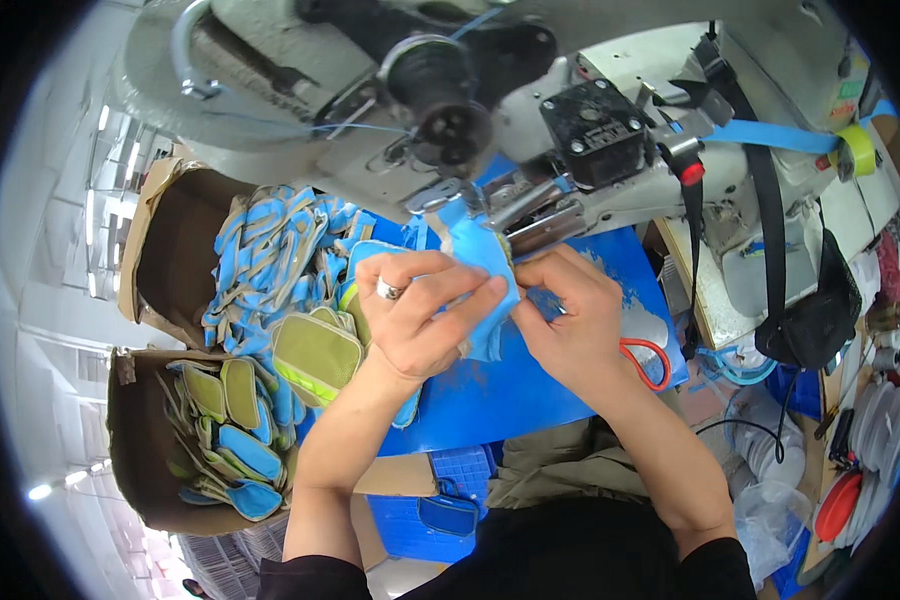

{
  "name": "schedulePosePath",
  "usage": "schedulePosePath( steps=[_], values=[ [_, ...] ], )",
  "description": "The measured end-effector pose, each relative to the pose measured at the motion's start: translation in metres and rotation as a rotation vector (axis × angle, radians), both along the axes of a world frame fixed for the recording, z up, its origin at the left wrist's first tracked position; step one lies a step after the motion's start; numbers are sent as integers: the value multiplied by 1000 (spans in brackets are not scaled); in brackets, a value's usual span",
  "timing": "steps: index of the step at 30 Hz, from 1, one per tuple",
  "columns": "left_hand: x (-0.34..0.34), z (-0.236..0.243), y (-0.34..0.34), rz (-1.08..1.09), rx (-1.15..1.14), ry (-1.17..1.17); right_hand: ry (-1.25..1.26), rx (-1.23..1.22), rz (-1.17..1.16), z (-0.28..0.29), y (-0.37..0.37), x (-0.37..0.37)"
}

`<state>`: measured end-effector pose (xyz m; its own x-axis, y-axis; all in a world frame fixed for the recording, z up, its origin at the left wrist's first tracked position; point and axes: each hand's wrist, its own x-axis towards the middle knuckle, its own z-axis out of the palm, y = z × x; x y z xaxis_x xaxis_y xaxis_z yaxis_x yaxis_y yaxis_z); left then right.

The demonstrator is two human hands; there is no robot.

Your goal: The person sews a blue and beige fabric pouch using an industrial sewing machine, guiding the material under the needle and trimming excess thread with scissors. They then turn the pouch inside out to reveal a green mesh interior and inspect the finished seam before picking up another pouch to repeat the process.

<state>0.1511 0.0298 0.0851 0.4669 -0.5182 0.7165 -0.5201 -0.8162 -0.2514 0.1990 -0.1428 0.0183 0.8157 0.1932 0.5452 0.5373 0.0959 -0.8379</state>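
A blue fabric piece (485, 275) with a grey-beige edge lies under the needle area of the sewing machine (440, 130). My left hand (415, 310), with a ring on one finger, grips it from the left, fingers bent over its face. From the right, my right hand (575, 315) pinches the edge of the same piece between thumb and fingers. Beside my right wrist shows a red looped handle (650, 365), like that of scissors; its other end is hidden. Green-and-blue padded pieces (317, 355) lie against my left wrist.
The blue tabletop (530, 400) spreads under my hands. At the left, a cardboard box (155, 505) holds several green and blue pieces, near a heap of blue-grey strips (275, 260). A blue tape (780, 136) runs into the machine from the right, past a black strap (760, 210).
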Motion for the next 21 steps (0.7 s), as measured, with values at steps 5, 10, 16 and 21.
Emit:
schedulePosePath(
  steps=[5,10,16,21],
  values=[
    [0,1,0,0,-27,-6,-10,-7,-7,4,-1,-1],
    [10,6,4,25,-50,36,75,10,-3,13,1,0],
    [5,13,5,49,32,49,143,51,-13,18,3,-3],
    [0,12,9,-1,180,25,80,47,-22,10,6,0]
  ],
)
